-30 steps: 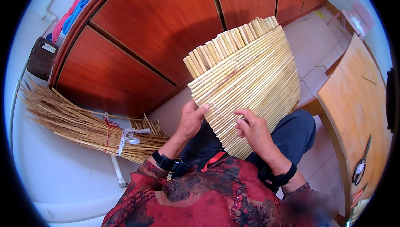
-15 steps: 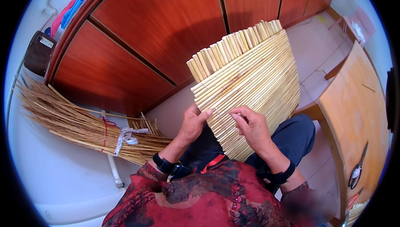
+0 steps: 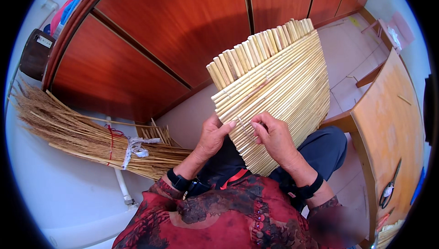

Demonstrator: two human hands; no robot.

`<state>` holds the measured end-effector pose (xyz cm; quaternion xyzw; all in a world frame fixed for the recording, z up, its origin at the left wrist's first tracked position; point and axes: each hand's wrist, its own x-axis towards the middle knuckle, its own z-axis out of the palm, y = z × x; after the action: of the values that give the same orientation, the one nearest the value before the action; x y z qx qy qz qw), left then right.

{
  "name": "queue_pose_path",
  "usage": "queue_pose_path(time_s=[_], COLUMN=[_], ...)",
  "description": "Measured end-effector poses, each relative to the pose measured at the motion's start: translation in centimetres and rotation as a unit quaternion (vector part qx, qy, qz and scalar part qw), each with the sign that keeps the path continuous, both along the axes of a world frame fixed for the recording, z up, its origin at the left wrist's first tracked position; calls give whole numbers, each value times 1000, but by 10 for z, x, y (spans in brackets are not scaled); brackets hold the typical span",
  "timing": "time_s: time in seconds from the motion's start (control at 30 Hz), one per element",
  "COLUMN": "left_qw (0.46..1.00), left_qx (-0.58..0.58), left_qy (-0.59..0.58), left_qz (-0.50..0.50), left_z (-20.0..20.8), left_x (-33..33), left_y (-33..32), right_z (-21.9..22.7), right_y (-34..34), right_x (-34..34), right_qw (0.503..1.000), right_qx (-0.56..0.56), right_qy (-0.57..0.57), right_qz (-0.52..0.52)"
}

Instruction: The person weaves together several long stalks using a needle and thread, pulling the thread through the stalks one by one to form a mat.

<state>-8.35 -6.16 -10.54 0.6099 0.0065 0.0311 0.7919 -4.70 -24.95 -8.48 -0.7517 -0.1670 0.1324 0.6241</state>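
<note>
A mat of pale straw stalks rests tilted across my lap, its rows stitched side by side, with a band of short upright stalk ends along the far edge. My left hand is closed on the mat's left edge, thumb on top and the fingers hidden beneath. Over the near left part of the mat, my right hand is closed in a pinch. A pale thread line runs on the mat between the two hands. Whatever sits in the right fingertips is too small to make out.
At left lies a bundle of long stalks with feathery tops, tied with red cord and a white strip. On the right, a wooden table carries black scissors and a short stalk piece. Reddish wooden cabinets stand ahead.
My right hand has moved slightly up and left, staying close above the mat. The left hand keeps its hold on the edge. The view has shifted a little.
</note>
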Motion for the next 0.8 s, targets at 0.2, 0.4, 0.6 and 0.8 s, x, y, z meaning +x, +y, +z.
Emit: queue_pose_path(time_s=[0.2,0.4,0.6,0.8], left_qw=[1000,997,995,980], left_qx=[5,74,102,196], left_qy=[10,-1,10,24], left_qz=[-3,-7,-2,31], left_z=[-1,1,3,-4], left_x=[-1,-1,-5,-7], left_y=[1,1,2,8], right_z=[2,7,4,2], right_y=[-3,-5,1,-1], right_x=[0,2,1,0], right_qw=[984,977,983,994], right_qx=[-94,-68,-41,-45], right_qy=[-153,-203,-178,-100], right_qz=[7,-18,-6,-11])
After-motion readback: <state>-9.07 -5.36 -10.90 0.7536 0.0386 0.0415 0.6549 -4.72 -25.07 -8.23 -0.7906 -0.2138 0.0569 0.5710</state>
